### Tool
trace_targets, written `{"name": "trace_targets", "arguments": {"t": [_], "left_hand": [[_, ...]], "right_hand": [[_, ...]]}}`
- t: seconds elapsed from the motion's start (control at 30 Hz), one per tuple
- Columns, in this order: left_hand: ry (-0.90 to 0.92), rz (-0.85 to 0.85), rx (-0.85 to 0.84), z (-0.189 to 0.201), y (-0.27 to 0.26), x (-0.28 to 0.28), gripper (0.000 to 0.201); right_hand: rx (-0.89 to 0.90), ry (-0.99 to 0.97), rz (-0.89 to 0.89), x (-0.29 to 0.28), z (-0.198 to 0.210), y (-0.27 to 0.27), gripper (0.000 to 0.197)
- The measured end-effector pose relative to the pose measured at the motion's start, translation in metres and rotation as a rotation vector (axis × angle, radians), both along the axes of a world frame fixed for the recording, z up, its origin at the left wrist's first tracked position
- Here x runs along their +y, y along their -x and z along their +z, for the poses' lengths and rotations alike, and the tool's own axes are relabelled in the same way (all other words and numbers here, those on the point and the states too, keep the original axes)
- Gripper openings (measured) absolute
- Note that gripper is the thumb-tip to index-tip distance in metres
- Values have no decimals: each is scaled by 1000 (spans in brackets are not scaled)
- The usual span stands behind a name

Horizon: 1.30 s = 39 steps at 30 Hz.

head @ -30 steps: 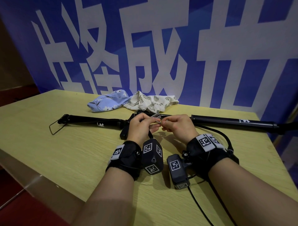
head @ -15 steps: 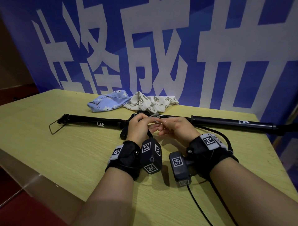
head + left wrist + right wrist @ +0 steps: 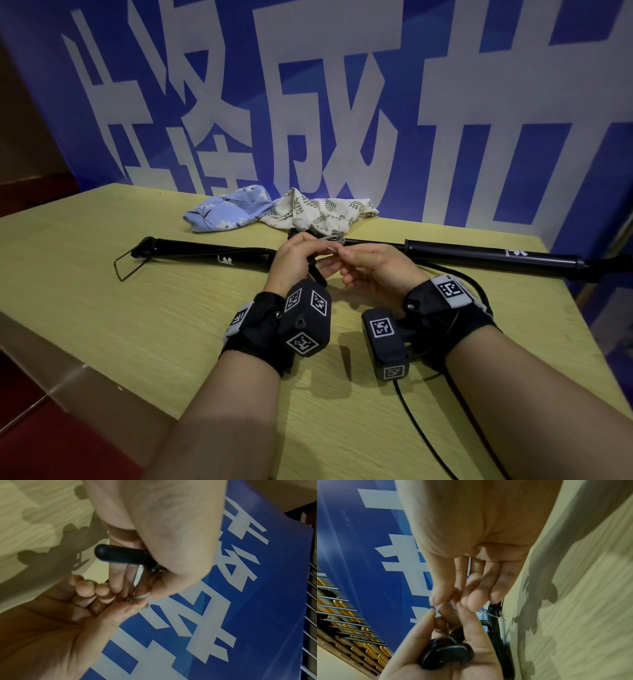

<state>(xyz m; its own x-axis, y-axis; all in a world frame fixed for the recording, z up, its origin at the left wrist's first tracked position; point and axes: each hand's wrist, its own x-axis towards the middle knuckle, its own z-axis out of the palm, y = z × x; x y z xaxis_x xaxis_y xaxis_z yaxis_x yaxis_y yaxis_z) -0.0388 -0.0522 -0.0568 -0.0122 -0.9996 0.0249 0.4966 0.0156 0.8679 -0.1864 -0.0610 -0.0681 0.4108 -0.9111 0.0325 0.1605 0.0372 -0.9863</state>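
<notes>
Two grips share this work just above the table: my left hand curls round the black lever, steadying it in the palm. My right hand pinches the thin cable beside my left thumb, I judge to feed it through.

Left hand — right hand — seemingly fingertip-to-fingertip

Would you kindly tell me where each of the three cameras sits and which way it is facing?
Head: above the table, facing forward and down; the left hand and right hand show from behind.
Left wrist: looks along the left palm toward the blue banner; fingers grip the black lever.
Right wrist: looks along the right palm; fingers pinch the thin wire.
Shared: both wrist views show lever, wire and the opposite hand.
</notes>
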Motion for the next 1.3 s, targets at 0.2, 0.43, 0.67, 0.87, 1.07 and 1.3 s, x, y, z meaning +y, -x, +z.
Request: {"name": "trace_targets", "arguments": {"t": [0.2, 0.43, 0.67, 0.87, 1.07, 1.3], "left_hand": [[-8, 25, -210, -2, 3, 4, 21], [-28, 42, -387, -2, 3, 11, 35], [13, -31, -598, 0, 10, 19, 34], [-22, -12, -847, 11, 0, 22, 54], [-112, 227, -720, 32, -32, 13, 49], [-134, 265, -432, 51, -55, -13, 19]], "right_hand": [[-1, -26, -170, -1, 3, -2, 28], [67, -24, -129, 2, 10, -1, 27], [175, 37, -363, -1, 14, -4, 27], [220, 57, -473, -2, 21, 0, 23], [266, 27, -426, -4, 34, -3, 31], [557, 81, -444, -36, 69, -24, 35]]}}
